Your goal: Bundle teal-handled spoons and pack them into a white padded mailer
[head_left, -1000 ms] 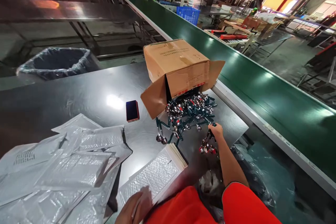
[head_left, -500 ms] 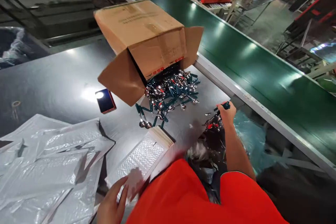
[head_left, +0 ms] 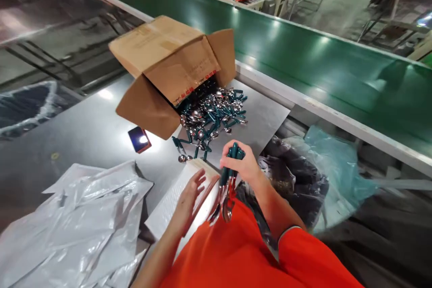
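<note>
Right hand sits in front of the torso, just right of the stack of white padded envelopes. Its forearm slants up and leftward out of a red sleeve, elbow bent. Fingers are curled and clamped on the teal handles of a bundle of spoons; the thumb lies across the near side of the handles. Handle ends project slightly above the grip; metal bowls hang below it, in front of the red shirt, close to the right edge of the stack. Exact spoon count cannot be read.

Left hand: forearm enters from the bottom edge and runs up and to the right over the stack. Fingers are extended, loosely bent, with small gaps between them, tips pointing toward the far end of the envelopes and the bundle; nothing is gripped. Contact between palm and top envelope cannot be told.

Surroundings: a heap of loose spoons spills from the cardboard box, which lies on its side on the metal table. Phone lies left of the heap, near a box flap. Pile of white packages occupies the near left.
</note>
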